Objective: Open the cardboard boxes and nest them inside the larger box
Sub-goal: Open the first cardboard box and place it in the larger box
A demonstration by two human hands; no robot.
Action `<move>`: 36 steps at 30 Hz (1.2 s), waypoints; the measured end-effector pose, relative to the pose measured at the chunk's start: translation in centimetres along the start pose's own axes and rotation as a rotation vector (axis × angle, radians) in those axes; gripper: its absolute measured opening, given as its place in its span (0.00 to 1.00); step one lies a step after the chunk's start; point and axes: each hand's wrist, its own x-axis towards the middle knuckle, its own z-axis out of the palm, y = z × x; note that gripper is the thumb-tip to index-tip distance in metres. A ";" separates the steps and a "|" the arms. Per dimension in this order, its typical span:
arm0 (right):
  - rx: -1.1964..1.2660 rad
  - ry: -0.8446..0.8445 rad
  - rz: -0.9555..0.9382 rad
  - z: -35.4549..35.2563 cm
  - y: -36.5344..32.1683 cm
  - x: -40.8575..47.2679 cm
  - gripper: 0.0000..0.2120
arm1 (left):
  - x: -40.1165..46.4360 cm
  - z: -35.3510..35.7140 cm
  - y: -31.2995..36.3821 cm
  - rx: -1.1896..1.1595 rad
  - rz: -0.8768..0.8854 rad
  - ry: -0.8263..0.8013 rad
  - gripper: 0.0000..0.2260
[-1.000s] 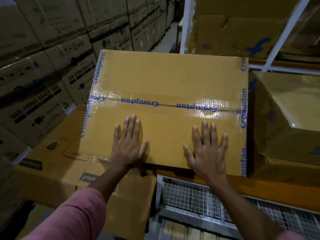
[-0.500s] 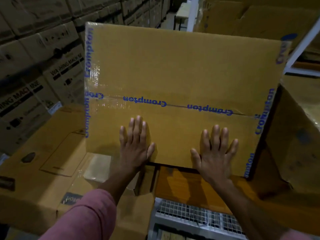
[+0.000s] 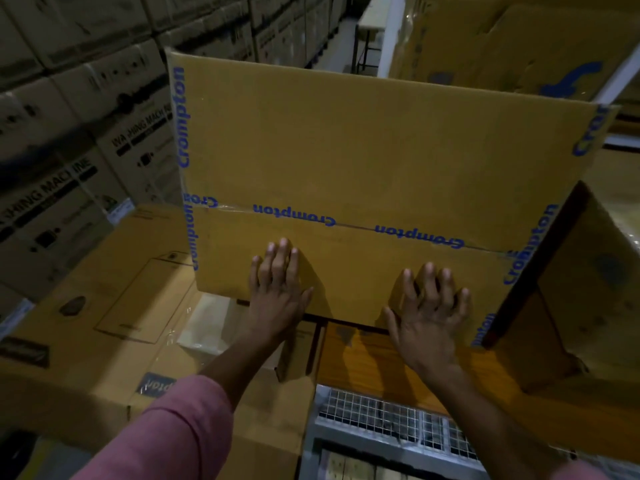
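Both grips are spread flat, fingers straight, pressing against the taped face of the cardboard box [image 3: 363, 161]. The left hand [image 3: 277, 292] lies palm-down on the lower part of that face, its fingertips just short of the tape seam [image 3: 346, 223], its thumb angled out toward the right. The right hand [image 3: 429, 317] presses beside it, fingers fanned wider, the heel of the palm at the box's lower edge. Neither hand curls round anything.

The box is tilted up on its near lower edge, its sealed face turned toward the person, blue "Crompton" lettering running upside down along the centre seam and up both side edges. That lower edge sits over the orange shelf beam [image 3: 374, 358], near the beam's left end, with the box's left part reaching out past it above a flattened carton [image 3: 104, 306] lying lower on the left. A wire mesh deck [image 3: 381, 417] shows under the beam at the shelf's front edge.

Just beside the box on the right stands another brown carton [image 3: 588, 289], its dark open side facing the tilted box. Stacked washing-machine cartons [image 3: 69, 150] fill the left wall. A pink sleeve [image 3: 173, 431] covers the left forearm. More brown boxes [image 3: 519, 39] stand behind, at upper right.
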 end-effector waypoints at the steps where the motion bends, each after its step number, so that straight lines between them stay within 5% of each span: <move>1: 0.010 -0.011 0.007 -0.6 0.1 -0.1 0.38 | 0.0 -0.7 0.3 -0.024 -0.035 -0.022 0.33; 6: 0.105 -0.048 0.066 -5.1 0.0 1.3 0.30 | 1.6 -5.8 2.0 -0.051 -0.092 -0.004 0.32; 20: 0.297 0.309 0.013 -22.4 1.3 9.2 0.19 | 7.6 -21.6 4.8 0.021 -0.010 0.322 0.23; 24: 0.294 0.037 0.045 -24.5 3.7 13.2 0.17 | 9.4 -23.4 4.3 0.017 0.025 0.110 0.23; 30: 0.205 -0.222 0.070 -24.5 5.5 15.7 0.17 | 10.8 -26.1 4.2 0.023 0.037 0.169 0.21; 36: 0.213 -0.272 0.047 -25.4 5.3 11.1 0.26 | 9.3 -25.8 3.1 -0.127 0.059 0.119 0.15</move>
